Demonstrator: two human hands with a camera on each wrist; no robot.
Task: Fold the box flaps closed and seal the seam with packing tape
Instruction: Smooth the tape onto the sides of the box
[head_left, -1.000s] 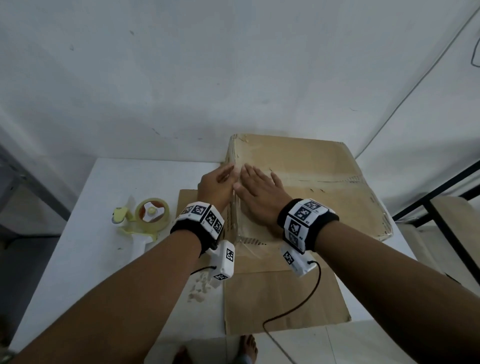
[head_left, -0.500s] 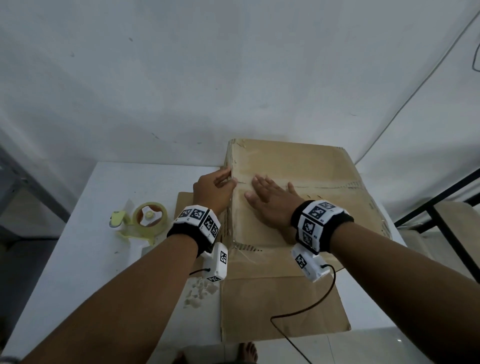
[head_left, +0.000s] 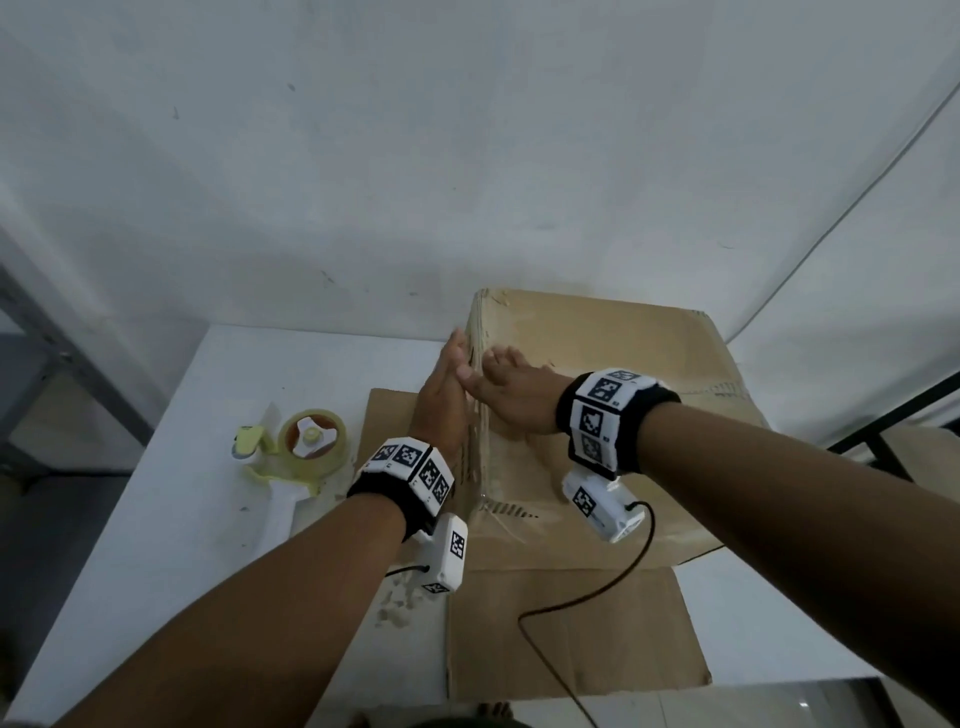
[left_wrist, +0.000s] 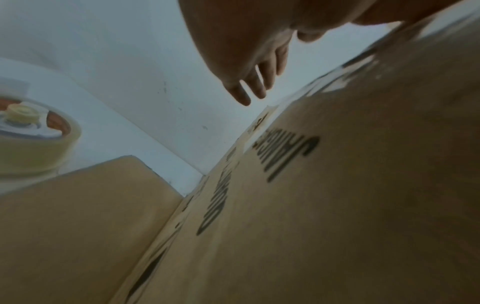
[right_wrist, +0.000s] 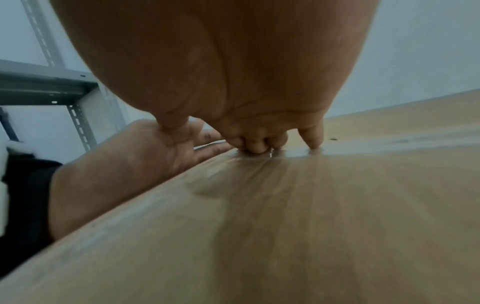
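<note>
A brown cardboard box (head_left: 613, 353) stands on the white table (head_left: 182, 519) with its top flaps down and clear tape (right_wrist: 389, 144) along the seam. My left hand (head_left: 441, 395) lies flat, fingers straight, against the box's left side (left_wrist: 337, 195), near its top edge. My right hand (head_left: 511, 387) rests on the box top at that same left edge. Its bent fingertips (right_wrist: 255, 147) press down on the tape end, and its thumb touches the back of the left hand (right_wrist: 130, 164). Neither hand holds anything.
A yellow-green tape dispenser (head_left: 306, 447) lies on the table left of the box. A flat cardboard sheet (head_left: 571, 639) lies under and in front of the box. A grey metal rack (head_left: 67, 364) stands at the left, a black frame (head_left: 893, 410) at the right. A wrist cable (head_left: 587, 597) hangs over the sheet.
My right hand has slid left across the box top to its left edge. My left hand has straightened and moved farther along the box's left side.
</note>
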